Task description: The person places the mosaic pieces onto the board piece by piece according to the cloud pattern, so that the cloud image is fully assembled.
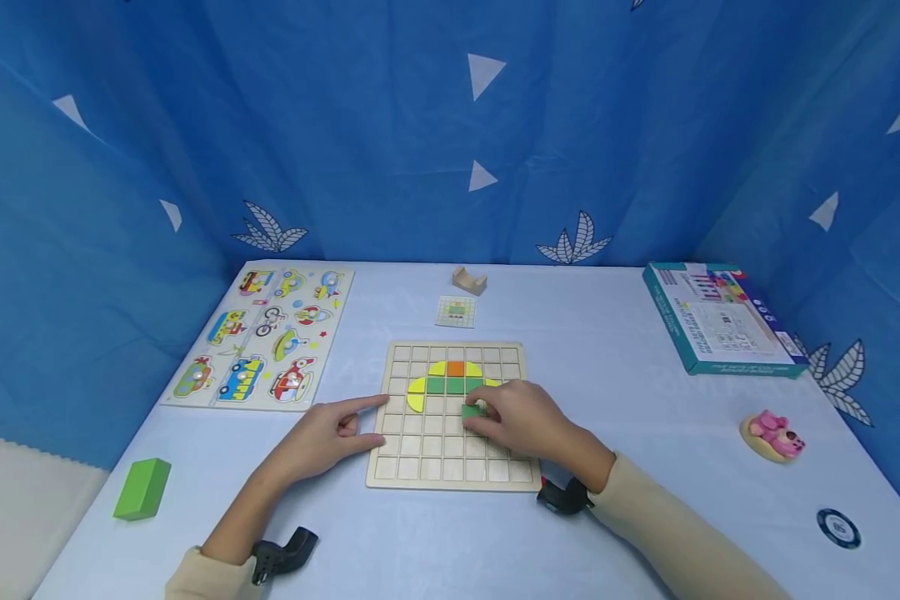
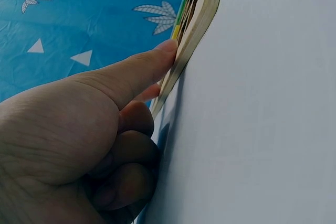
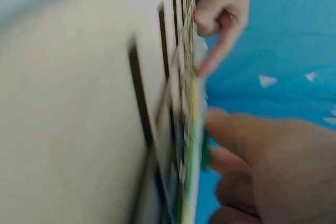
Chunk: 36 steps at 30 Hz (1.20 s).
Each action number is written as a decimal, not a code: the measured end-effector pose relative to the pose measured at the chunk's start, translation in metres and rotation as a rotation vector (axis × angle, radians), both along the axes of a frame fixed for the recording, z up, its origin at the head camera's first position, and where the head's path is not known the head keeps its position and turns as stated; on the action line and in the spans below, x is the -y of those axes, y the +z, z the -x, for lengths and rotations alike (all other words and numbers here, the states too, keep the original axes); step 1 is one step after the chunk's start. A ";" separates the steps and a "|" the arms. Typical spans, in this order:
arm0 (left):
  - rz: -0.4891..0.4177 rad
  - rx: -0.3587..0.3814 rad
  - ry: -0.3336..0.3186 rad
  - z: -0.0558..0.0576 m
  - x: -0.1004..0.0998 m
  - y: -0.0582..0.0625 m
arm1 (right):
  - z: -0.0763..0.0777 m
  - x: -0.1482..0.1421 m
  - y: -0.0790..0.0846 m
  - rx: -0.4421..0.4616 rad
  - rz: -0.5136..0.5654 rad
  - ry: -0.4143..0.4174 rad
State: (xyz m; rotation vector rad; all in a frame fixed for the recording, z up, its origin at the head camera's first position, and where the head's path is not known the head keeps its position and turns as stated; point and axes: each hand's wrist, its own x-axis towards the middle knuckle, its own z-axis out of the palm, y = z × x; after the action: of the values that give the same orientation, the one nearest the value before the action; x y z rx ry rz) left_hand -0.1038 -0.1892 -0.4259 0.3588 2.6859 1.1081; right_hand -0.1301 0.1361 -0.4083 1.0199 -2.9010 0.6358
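"Only the head view catches that pattern card [image 1: 456, 312]—where's the green tile [image 1: 472, 411]?"

"Right hand [image 1: 521, 415] pinches it over the grid board [image 1: 412, 469]—left hand [image 1: 318, 437] touches the board's edge, thumb and forefinger straight."

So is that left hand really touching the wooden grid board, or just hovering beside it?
Touching. The left wrist view shows the left hand with its thumb tip against the edge of the wooden grid board, no gap between.

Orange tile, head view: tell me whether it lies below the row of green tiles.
No, the orange tile lies just above the row of green tiles.
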 end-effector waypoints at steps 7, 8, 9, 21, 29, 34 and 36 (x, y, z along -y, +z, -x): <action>0.012 0.006 0.009 0.000 0.000 0.002 | 0.002 0.009 0.005 0.021 -0.012 -0.002; 0.015 0.006 0.011 0.000 0.000 0.002 | 0.001 0.010 0.008 0.027 -0.012 -0.001; 0.018 0.005 0.013 0.000 0.000 0.002 | 0.002 0.011 0.010 0.030 -0.008 0.000; 0.042 0.004 0.020 0.000 -0.001 -0.001 | 0.012 0.031 0.010 0.051 0.057 -0.007; 0.041 -0.018 0.009 0.001 -0.002 -0.002 | 0.017 0.049 0.005 0.040 0.066 -0.022; 0.038 -0.024 -0.003 0.000 -0.001 -0.001 | 0.018 0.057 0.000 0.050 0.057 -0.038; 0.044 -0.019 -0.003 0.000 -0.001 -0.001 | 0.017 0.058 -0.002 0.047 0.054 -0.045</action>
State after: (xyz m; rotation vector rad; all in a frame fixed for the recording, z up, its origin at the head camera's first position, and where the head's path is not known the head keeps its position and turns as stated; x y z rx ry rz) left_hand -0.1040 -0.1883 -0.4270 0.3674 2.7207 1.0480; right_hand -0.1474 0.0779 -0.4103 0.9444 -2.9200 0.7414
